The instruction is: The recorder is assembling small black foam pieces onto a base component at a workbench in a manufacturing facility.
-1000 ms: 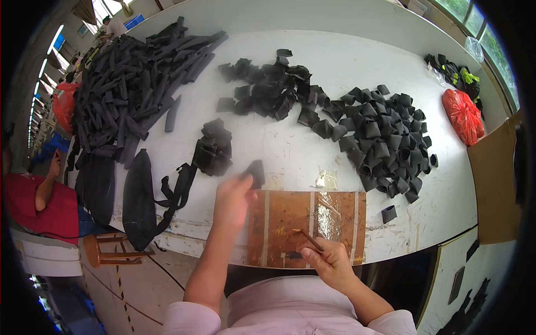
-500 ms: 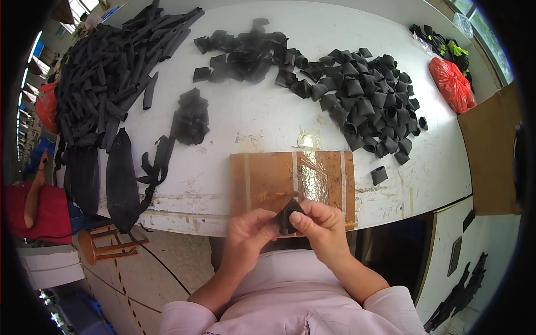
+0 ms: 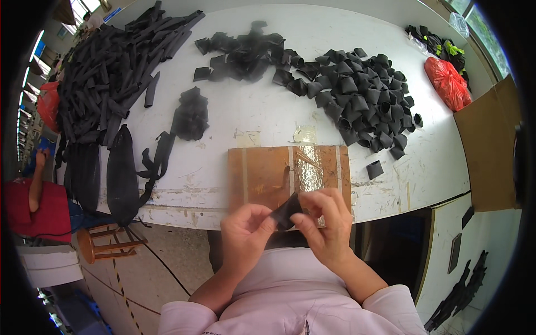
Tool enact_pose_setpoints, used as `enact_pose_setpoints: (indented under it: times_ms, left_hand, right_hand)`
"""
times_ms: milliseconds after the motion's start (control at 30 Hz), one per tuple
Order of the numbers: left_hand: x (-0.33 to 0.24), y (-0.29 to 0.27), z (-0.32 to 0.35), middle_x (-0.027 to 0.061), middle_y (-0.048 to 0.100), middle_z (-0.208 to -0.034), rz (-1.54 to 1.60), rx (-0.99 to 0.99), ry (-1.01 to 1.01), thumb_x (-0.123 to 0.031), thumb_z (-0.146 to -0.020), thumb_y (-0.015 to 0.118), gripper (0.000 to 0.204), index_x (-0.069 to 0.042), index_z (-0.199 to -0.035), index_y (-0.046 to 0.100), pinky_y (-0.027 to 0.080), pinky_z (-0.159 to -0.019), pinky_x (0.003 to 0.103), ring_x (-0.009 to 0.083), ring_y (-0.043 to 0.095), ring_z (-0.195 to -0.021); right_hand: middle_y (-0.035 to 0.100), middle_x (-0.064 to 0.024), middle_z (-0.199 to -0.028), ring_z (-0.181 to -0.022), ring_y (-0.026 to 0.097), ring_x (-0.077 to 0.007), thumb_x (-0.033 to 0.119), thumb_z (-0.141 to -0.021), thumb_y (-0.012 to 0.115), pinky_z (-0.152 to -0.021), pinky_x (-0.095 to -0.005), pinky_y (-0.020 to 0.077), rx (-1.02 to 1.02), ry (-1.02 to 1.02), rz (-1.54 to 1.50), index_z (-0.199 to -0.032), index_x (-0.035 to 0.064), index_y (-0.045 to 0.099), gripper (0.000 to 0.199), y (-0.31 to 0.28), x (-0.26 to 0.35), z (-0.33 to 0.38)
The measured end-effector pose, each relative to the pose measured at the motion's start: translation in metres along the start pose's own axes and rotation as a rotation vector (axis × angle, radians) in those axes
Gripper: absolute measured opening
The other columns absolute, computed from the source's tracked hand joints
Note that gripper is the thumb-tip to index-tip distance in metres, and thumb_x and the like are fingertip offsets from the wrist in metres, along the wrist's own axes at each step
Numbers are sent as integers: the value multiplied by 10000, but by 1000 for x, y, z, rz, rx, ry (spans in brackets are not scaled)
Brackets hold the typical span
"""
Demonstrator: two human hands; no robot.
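A small black fabric piece (image 3: 286,212) is held up in front of my body, over the near edge of a brown board (image 3: 262,173). My left hand (image 3: 247,231) pinches its left side between thumb and fingers. On its right side, the thumb and curled fingers of my right hand (image 3: 326,223) grip the edge. The piece looks like a short flattened tube; its folds are partly hidden by my fingers. Beyond the board to the right lies a heap of similar short black loops (image 3: 363,100), with one loose loop (image 3: 374,170) nearer me.
Long black strips (image 3: 106,78) pile up at the far left, and black cloth (image 3: 123,178) hangs over the table edge. More black pieces (image 3: 240,56) lie at the back. A red bag (image 3: 448,84) and cardboard box (image 3: 491,151) stand right. A person in red (image 3: 39,206) is at left, beside a stool (image 3: 106,243).
My right hand's fingers have lifted and spread somewhat from their tight pinch on the black piece. More of the piece shows, and it is turned slightly. The left hand keeps its pinch.
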State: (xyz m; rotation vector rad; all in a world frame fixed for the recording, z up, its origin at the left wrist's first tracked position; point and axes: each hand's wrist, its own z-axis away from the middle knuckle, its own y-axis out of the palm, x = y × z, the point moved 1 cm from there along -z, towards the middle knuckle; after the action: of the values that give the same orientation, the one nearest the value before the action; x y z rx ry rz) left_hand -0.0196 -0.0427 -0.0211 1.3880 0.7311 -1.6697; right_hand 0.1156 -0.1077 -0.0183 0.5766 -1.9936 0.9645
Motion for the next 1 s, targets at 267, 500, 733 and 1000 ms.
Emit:
enact_pose_setpoints:
  times_ms: [267,500,733,1000]
  left_hand:
    - [11,10,2,36,602,-684,-355,-132,307,-27,-798,604,65,20,-829,571,438,-500,195,70,550,-578]
    - [2,7,-2,49,611,-689,72,-44,-52,-12,-788,605,83,26,-857,579,461,-478,206,87,570,-550]
    - [17,11,-6,43,577,-623,-403,-299,436,25,-779,592,56,21,-823,558,380,-381,160,44,490,-446]
    - [-8,-4,-11,16,529,-677,936,305,-309,52,-758,543,167,-5,-914,526,321,-395,181,37,423,-462]
  right_hand:
    - [537,-89,-719,-618,520,-238,31,-671,664,-508,-317,424,75,-296,191,-842,7,574,194,11,8,-2]
    - [528,-87,-747,-614,510,-216,21,-648,669,-496,-298,415,72,-316,69,-867,2,577,239,7,1,-2]
    - [516,-84,-754,-604,496,-225,-36,-626,635,-488,-303,403,104,-420,366,-873,15,567,261,22,-2,0]
    - [538,-60,-713,-562,470,-134,18,-701,626,-487,-250,381,161,410,-686,-770,13,577,85,15,-2,-13]
